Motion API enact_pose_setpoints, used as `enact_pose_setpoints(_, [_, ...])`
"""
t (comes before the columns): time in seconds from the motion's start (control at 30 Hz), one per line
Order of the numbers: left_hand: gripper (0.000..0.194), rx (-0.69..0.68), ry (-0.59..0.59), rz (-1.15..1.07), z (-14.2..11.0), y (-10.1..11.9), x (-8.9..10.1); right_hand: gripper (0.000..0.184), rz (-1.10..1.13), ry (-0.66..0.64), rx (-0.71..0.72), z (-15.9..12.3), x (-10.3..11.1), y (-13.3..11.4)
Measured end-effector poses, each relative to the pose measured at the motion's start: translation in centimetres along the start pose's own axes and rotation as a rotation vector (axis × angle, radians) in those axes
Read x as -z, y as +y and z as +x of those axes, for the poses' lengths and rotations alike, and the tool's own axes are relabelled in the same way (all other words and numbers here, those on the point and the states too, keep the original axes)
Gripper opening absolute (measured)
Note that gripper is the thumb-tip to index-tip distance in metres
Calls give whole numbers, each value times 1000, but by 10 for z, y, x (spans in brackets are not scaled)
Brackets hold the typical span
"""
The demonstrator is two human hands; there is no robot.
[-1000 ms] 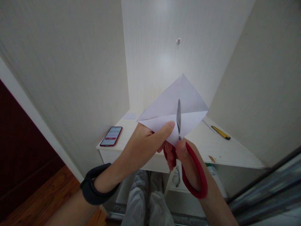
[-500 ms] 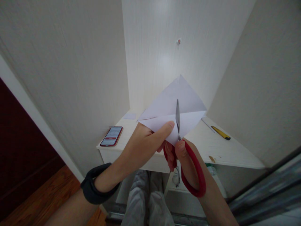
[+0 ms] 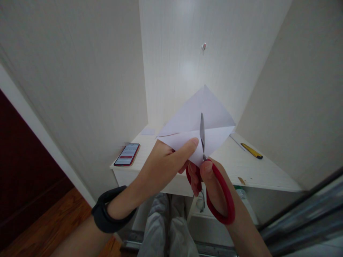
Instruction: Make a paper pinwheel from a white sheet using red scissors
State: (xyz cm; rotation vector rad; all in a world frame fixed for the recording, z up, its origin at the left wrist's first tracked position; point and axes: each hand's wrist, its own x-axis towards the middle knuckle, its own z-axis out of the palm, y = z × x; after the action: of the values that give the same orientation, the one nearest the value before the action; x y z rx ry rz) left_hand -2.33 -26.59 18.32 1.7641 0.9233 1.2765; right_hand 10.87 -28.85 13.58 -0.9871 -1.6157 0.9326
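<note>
A folded sheet of white paper (image 3: 195,110) is held up above the desk, one corner pointing away from me. My left hand (image 3: 171,155) pinches its near left part, thumb on top and the other fingers underneath, mostly hidden. Through the red handles of a pair of scissors (image 3: 224,200) go the thumb and fingers of my right hand (image 3: 207,175). One blade lies over the paper, just right of my left thumb; the other blade is hidden beneath. The near corner of the paper sits between the blades, close to the pivot.
On the white desk (image 3: 268,175), a phone (image 3: 127,155) with a lit screen lies at the left. A yellow utility knife (image 3: 251,151) rests at the right, and a small piece of paper (image 3: 148,131) at the back left. Glasses (image 3: 200,202) and a bottle (image 3: 240,192) are on the shelf below.
Almost nothing differs. The scissors handles and my right hand have shifted very slightly, while the paper and my left hand keep their places.
</note>
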Motion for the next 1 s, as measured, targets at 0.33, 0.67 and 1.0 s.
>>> enact_pose_setpoints(0.33, [39, 3, 11, -85, 1, -3, 2, 62, 11, -90, 114, -6, 4, 5])
enact_pose_setpoints(0.67, [9, 13, 214, -203, 5, 2, 5, 39, 276, 60, 208, -13, 19, 44])
enact_pose_setpoints(1.0, [30, 42, -133, -253, 4, -18, 35, 14, 214, 318, 224, 10, 32, 10])
